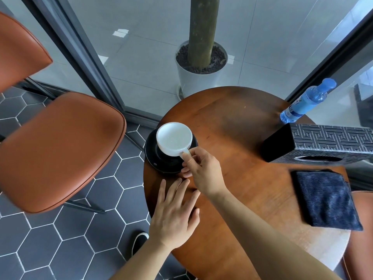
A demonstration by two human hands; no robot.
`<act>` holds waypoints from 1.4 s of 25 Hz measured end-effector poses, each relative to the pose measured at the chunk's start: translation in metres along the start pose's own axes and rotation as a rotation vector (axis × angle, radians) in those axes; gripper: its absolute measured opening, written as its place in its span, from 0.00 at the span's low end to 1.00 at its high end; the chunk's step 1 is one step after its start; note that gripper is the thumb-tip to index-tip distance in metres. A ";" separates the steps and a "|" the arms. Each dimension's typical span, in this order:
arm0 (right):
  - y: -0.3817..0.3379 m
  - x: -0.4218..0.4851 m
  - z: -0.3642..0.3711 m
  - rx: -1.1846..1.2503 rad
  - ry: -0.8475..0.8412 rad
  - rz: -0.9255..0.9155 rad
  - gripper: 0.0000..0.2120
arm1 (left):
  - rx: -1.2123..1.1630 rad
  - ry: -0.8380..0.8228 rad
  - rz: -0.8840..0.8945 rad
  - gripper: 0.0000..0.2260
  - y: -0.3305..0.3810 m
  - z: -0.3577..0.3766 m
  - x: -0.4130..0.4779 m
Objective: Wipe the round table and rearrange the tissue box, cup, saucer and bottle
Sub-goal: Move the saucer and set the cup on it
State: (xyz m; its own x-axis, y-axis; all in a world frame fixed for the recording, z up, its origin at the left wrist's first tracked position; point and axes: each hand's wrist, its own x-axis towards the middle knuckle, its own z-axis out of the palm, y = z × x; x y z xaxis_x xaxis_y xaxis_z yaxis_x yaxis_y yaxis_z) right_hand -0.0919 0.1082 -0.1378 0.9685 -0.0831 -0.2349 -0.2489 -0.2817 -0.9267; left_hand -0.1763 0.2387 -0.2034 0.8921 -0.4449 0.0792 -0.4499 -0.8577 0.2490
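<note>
Head: right fingers (189,161) on cup (174,138)

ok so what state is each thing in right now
cup: looks empty, upright on the saucer
saucer: on the table, under cup
bottle: upright, capped
tissue box: no tissue sticking out
cloth: folded, lying flat
right hand: pinching the cup handle
left hand: open, flat on table

The tissue box (327,144) runs off the right edge. The bottle (306,102) label is too blurred to read. The cup (174,138) covers the middle of the saucer (153,158), and the right hand (203,170) hides most of the cup's handle. The trunk (201,31) is cut off at the top. The left forearm (141,265) partly hides a shoe (139,241).
</note>
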 end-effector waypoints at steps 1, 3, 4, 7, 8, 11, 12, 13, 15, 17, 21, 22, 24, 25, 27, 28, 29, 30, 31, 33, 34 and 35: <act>0.001 -0.001 0.001 -0.004 -0.005 -0.002 0.10 | -0.001 0.008 0.001 0.20 0.000 0.000 0.000; 0.003 -0.001 0.004 -0.014 -0.013 -0.006 0.10 | -0.004 0.027 0.003 0.19 0.000 0.001 0.000; 0.005 -0.001 0.005 -0.027 -0.015 -0.010 0.10 | -0.011 0.039 0.007 0.19 0.000 0.002 0.000; 0.009 -0.001 0.007 -0.101 -0.013 -0.046 0.11 | -0.030 0.091 0.016 0.17 -0.003 0.005 -0.002; 0.011 -0.001 0.007 -0.155 -0.008 -0.069 0.11 | -0.033 0.107 0.014 0.17 -0.003 0.007 -0.002; 0.014 0.002 0.008 -0.265 -0.015 -0.082 0.12 | -0.048 0.132 0.005 0.16 -0.006 0.010 -0.003; 0.014 0.002 0.008 -0.265 -0.021 -0.073 0.11 | -0.045 0.135 0.005 0.16 -0.006 0.010 -0.003; 0.013 0.002 0.008 -0.259 -0.026 -0.064 0.10 | -0.038 0.137 0.005 0.16 -0.006 0.010 -0.003; 0.011 0.001 0.007 -0.233 -0.050 -0.049 0.08 | -0.032 0.140 0.005 0.15 -0.005 0.009 -0.003; 0.014 -0.004 -0.002 -0.227 -0.053 -0.053 0.11 | -0.038 0.150 0.007 0.14 -0.004 0.007 -0.002; 0.054 -0.019 -0.052 -0.782 0.177 -0.218 0.24 | -0.092 0.174 0.003 0.13 -0.006 0.008 -0.002; 0.066 -0.024 -0.065 -0.949 0.169 -0.185 0.28 | -0.139 0.203 -0.008 0.11 -0.006 0.009 -0.001; 0.084 -0.033 -0.077 -1.112 0.087 -0.097 0.35 | -0.302 0.289 -0.078 0.07 -0.007 0.005 0.002; 0.091 -0.036 -0.078 -1.132 0.066 -0.091 0.36 | -0.396 0.342 -0.151 0.07 -0.005 0.000 0.005; 0.096 -0.036 -0.074 -1.143 0.066 -0.105 0.37 | -0.565 0.456 -0.391 0.08 -0.003 -0.017 0.015; 0.095 -0.036 -0.074 -1.141 0.070 -0.104 0.37 | -0.633 0.492 -0.542 0.09 -0.001 -0.027 0.023; 0.095 -0.036 -0.074 -1.134 0.079 -0.103 0.37 | -0.685 0.508 -0.689 0.10 0.002 -0.036 0.032; 0.095 -0.036 -0.075 -1.126 0.093 -0.110 0.37 | -0.713 0.507 -0.811 0.11 0.005 -0.045 0.042; 0.095 -0.036 -0.075 -1.117 0.106 -0.116 0.36 | -0.716 0.495 -0.892 0.13 0.008 -0.050 0.051; 0.095 -0.036 -0.075 -1.114 0.112 -0.122 0.36 | -0.693 0.474 -0.967 0.16 0.018 -0.056 0.066; 0.095 -0.036 -0.075 -1.117 0.109 -0.123 0.37 | -0.688 0.473 -0.997 0.17 0.023 -0.057 0.072; 0.095 -0.036 -0.075 -1.119 0.108 -0.122 0.37 | -0.690 0.476 -1.034 0.17 0.027 -0.056 0.076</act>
State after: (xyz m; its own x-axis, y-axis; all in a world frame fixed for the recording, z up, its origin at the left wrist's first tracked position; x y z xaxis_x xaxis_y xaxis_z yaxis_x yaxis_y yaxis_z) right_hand -0.1512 0.0130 -0.1952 0.9944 -0.0634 -0.0842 -0.0751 -0.9866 -0.1451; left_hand -0.1185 0.1962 -0.1369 0.7993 0.5821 -0.1491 0.4268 -0.3753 0.8228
